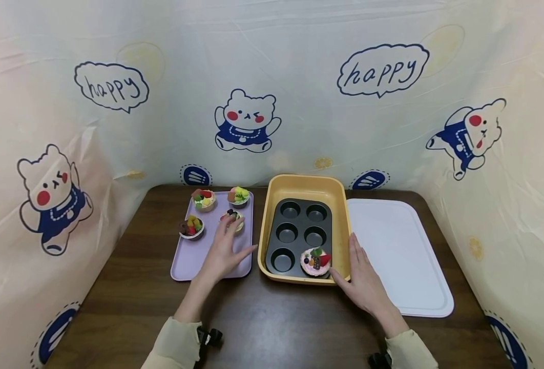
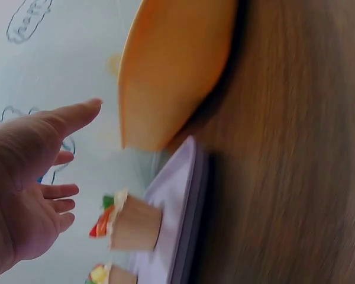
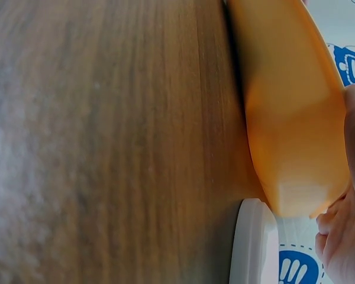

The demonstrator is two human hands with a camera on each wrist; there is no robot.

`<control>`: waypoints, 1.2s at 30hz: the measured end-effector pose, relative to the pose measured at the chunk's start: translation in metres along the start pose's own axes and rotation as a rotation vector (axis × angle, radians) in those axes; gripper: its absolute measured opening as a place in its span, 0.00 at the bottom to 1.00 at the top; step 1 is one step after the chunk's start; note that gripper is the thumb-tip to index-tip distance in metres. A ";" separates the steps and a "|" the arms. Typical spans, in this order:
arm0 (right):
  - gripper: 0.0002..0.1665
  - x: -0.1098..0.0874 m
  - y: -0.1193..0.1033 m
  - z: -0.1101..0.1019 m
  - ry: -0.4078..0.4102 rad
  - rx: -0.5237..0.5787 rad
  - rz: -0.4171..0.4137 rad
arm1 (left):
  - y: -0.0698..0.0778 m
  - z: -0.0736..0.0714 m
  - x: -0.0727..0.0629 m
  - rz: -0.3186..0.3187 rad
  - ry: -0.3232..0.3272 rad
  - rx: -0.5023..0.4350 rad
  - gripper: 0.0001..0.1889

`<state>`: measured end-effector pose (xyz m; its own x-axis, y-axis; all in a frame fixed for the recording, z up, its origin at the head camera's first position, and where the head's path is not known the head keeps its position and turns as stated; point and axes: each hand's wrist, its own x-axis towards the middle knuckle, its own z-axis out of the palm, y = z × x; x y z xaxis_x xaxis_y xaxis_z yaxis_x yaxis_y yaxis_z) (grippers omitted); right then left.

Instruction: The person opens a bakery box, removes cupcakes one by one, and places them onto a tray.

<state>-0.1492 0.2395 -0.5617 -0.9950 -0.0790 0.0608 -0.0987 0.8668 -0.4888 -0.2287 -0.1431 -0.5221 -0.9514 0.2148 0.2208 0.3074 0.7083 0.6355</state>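
Note:
My left hand (image 1: pixel 221 253) hovers over the lilac tray (image 1: pixel 189 264), thumb spread and fingers reaching forward. The fingertips are at a berry-topped cupcake (image 1: pixel 237 225), partly covered by them; whether they touch it, I cannot tell. My right hand (image 1: pixel 366 282) rests on the front right corner of a yellow bin (image 1: pixel 341 200), fingers straight along its right side and thumb at the front rim. Inside the bin lies a dark muffin tin (image 1: pixel 301 238). A pink cupcake (image 1: pixel 312 265) topped with strawberry and berries sits in its front right cup.
Other cupcakes stand on the lilac tray: a fruit one (image 1: pixel 204 200) at back left, another (image 1: pixel 238 196) at back right and a dark one (image 1: pixel 191 228) at left. A white tray (image 1: pixel 401 246) lies right of the bin on the wooden table (image 1: pixel 272 328).

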 end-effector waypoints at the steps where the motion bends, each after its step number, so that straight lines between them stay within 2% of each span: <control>1: 0.69 0.000 0.000 0.000 -0.001 -0.004 0.000 | 0.004 0.003 0.000 0.002 -0.018 0.000 0.44; 6: 0.72 0.001 0.001 -0.001 -0.013 -0.008 0.004 | 0.017 0.017 -0.001 0.040 -0.087 -0.016 0.43; 16: 0.81 0.001 0.001 -0.008 -0.058 0.000 0.016 | 0.039 0.037 0.004 0.185 -0.192 -0.031 0.41; 24: 0.82 0.001 0.002 -0.008 -0.060 0.017 0.012 | 0.054 0.051 0.012 0.274 -0.339 -0.015 0.39; 36: 0.85 0.002 0.004 -0.009 -0.082 0.034 0.011 | 0.063 0.065 0.028 0.324 -0.452 0.034 0.42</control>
<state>-0.1517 0.2471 -0.5560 -0.9937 -0.1107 -0.0158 -0.0866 0.8508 -0.5182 -0.2367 -0.0490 -0.5236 -0.7243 0.6871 0.0569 0.5923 0.5778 0.5615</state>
